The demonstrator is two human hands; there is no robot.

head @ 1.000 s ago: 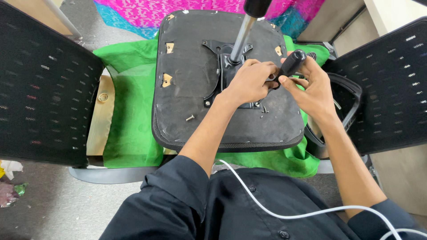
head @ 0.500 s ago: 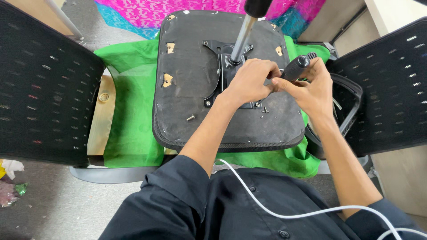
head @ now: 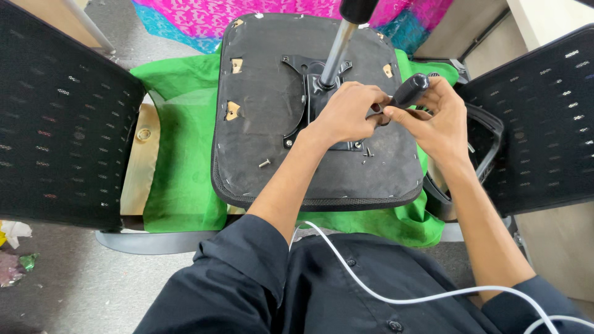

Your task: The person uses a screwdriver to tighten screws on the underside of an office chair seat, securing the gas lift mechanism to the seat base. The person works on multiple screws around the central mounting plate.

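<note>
Under our hands we see a low table with a pale top, draped in a green cloth. On the cloth lies an upturned black chair seat, directly beneath our hands, and a loose screw rests on it near our left wrist.

- A green cloth spreads beneath and to the left of the grip, draped over a pale wooden surface.
- Black mesh chair backs flank the grip: one far left, one right.
- A loose screw lies lower left of the grip.
- Pink-and-blue patterned fabric shows beyond (upper left).
- A white cable crosses a black shirt below.
</note>
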